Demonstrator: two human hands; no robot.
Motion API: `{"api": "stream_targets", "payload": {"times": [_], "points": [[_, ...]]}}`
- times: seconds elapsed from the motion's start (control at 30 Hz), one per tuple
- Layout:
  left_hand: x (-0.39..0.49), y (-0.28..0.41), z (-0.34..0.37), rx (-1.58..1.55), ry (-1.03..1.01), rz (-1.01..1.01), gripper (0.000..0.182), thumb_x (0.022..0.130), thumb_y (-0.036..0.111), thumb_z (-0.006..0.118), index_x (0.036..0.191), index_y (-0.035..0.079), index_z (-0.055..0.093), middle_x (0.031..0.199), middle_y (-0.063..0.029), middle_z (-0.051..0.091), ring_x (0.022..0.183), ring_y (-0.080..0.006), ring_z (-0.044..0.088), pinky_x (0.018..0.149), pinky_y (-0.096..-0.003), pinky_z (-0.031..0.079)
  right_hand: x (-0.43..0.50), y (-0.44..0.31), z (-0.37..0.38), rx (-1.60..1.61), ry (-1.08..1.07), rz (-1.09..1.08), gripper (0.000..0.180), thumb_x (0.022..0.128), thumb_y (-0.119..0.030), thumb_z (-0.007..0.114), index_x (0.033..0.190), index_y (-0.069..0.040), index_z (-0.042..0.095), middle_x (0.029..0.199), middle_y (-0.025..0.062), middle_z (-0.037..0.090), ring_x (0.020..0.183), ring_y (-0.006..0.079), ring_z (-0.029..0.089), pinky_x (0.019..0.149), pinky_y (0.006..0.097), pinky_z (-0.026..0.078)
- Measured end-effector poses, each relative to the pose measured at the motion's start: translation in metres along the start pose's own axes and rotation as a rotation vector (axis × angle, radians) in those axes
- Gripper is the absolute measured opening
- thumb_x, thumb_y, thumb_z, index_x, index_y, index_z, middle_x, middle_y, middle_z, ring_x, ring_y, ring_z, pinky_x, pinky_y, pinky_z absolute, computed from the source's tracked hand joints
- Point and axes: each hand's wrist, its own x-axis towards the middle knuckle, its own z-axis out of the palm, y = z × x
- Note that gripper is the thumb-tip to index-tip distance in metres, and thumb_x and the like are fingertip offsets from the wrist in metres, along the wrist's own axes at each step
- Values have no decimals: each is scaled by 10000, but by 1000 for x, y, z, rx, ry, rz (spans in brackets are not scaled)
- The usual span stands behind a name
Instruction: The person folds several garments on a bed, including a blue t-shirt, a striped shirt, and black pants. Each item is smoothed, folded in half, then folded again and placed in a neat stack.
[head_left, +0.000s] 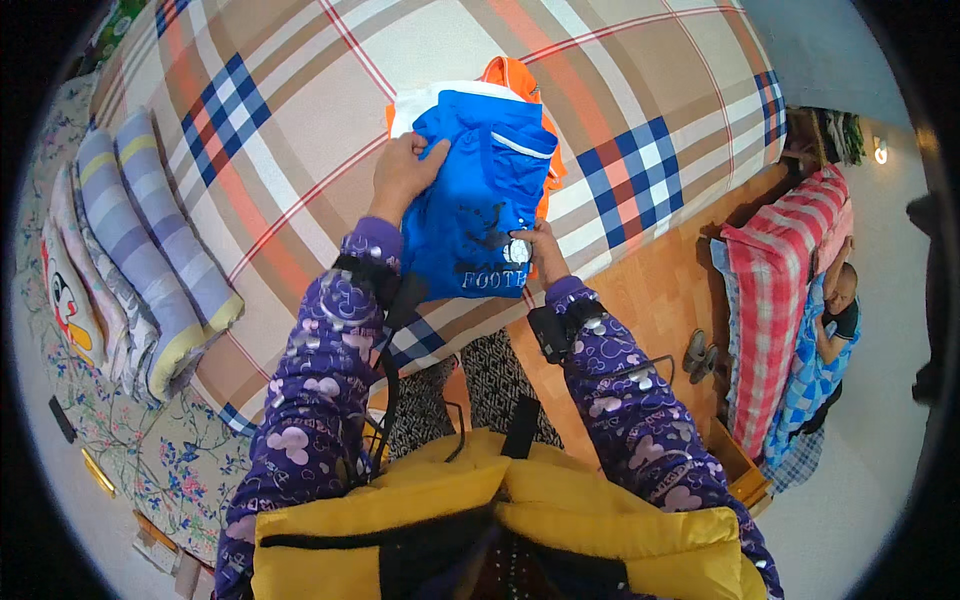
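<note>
A folded blue garment (472, 202) with a printed front lies on a plaid bedspread (315, 105), on top of white cloth (420, 105) and orange cloth (511, 73) that stick out around its far end. My left hand (409, 171) is at the blue garment's upper left edge, thumb and fingertips close to the fabric; whether it pinches the cloth is hard to tell. My right hand (546, 247) grips the garment's lower right edge, thumb on top and the other fingers hidden beneath.
Rolled striped bedding (142, 247) lies at the left. Beyond a wood floor (645, 300) at the right, a person (838, 300) lies on a bed beside a red checked blanket (765, 300). Slippers (699, 356) and an open wooden drawer (731, 465) are near that bed.
</note>
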Motion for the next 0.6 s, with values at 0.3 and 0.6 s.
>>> {"api": "stream_targets", "payload": {"times": [0.3,0.6], "points": [[1,40,3,-381,-85,150,183,821,210,636,945,76,627,789,14,601,697,-87,525,641,-228,425,5,-10,-10,57,-195,106,410,780,-119,621,1152,-28,476,1077,93,596,998,199,590,920,327,463],[38,-9,-5,-269,253,-107,208,846,162,573,988,10,573,853,-64,617,768,-130,583,688,-243,467,4,-18,-7,24,-203,150,377,793,-112,616,1140,-40,489,1039,54,611,941,164,598,900,298,464]]}}
